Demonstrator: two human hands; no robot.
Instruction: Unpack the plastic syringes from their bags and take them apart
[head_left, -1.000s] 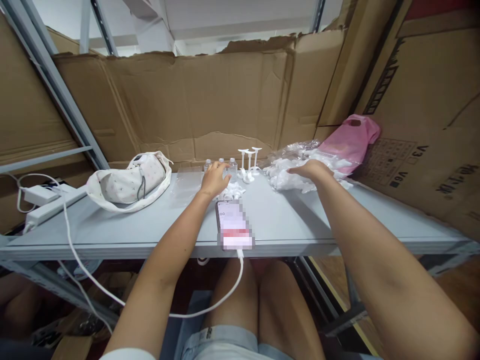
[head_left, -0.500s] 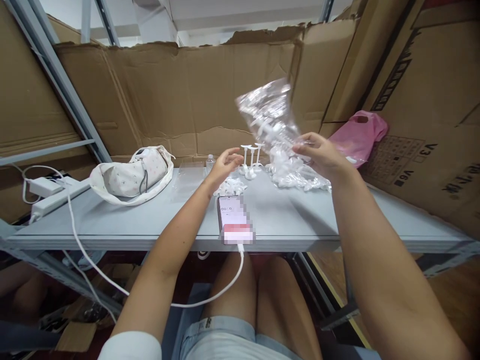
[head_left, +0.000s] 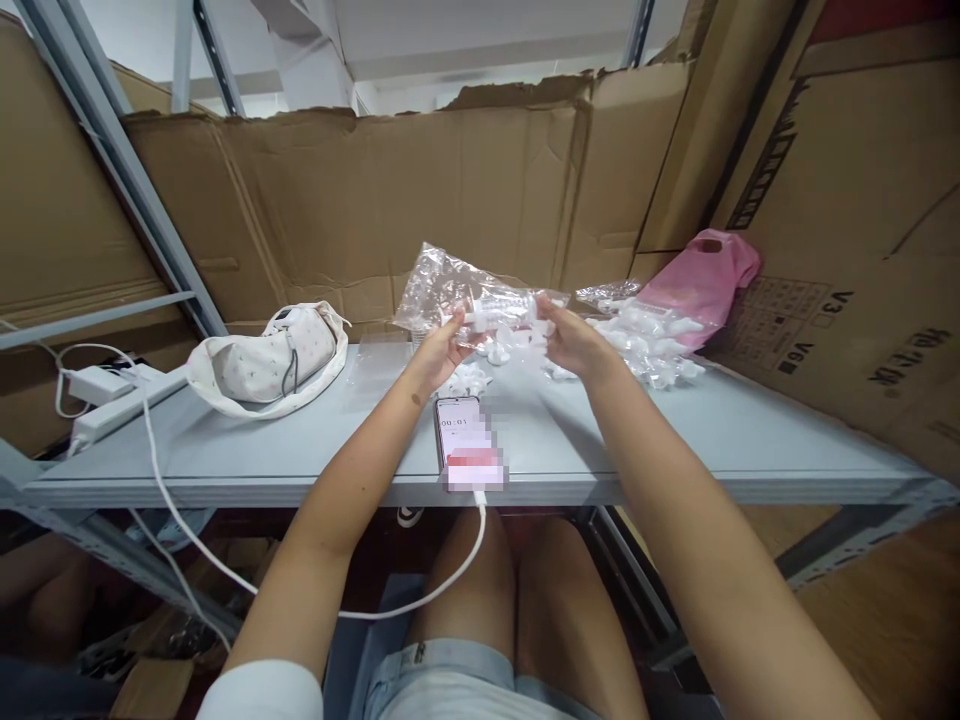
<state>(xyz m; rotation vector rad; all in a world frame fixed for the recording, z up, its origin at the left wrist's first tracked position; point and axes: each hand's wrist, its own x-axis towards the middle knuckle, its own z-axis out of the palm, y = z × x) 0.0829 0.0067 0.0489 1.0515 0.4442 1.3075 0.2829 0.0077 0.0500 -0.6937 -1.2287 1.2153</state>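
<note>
Both hands hold a clear plastic bag with a small white plastic part inside, above the middle of the grey table. My left hand pinches the bag's left part. My right hand grips its right end. Under the hands lie small white plastic pieces, and a heap of white parts in clear wrap sits just right of them. A phone on a white cable lies at the table's front edge.
A white cloth bag lies at the left, with a power strip and charger beyond it. A pink plastic bag rests at the back right. Cardboard sheets wall in the back and right side.
My right hand lifted the clear bag off the heap, swung it up, then brought it down to the centre. My left hand left the small bottles and took hold of the bag.
</note>
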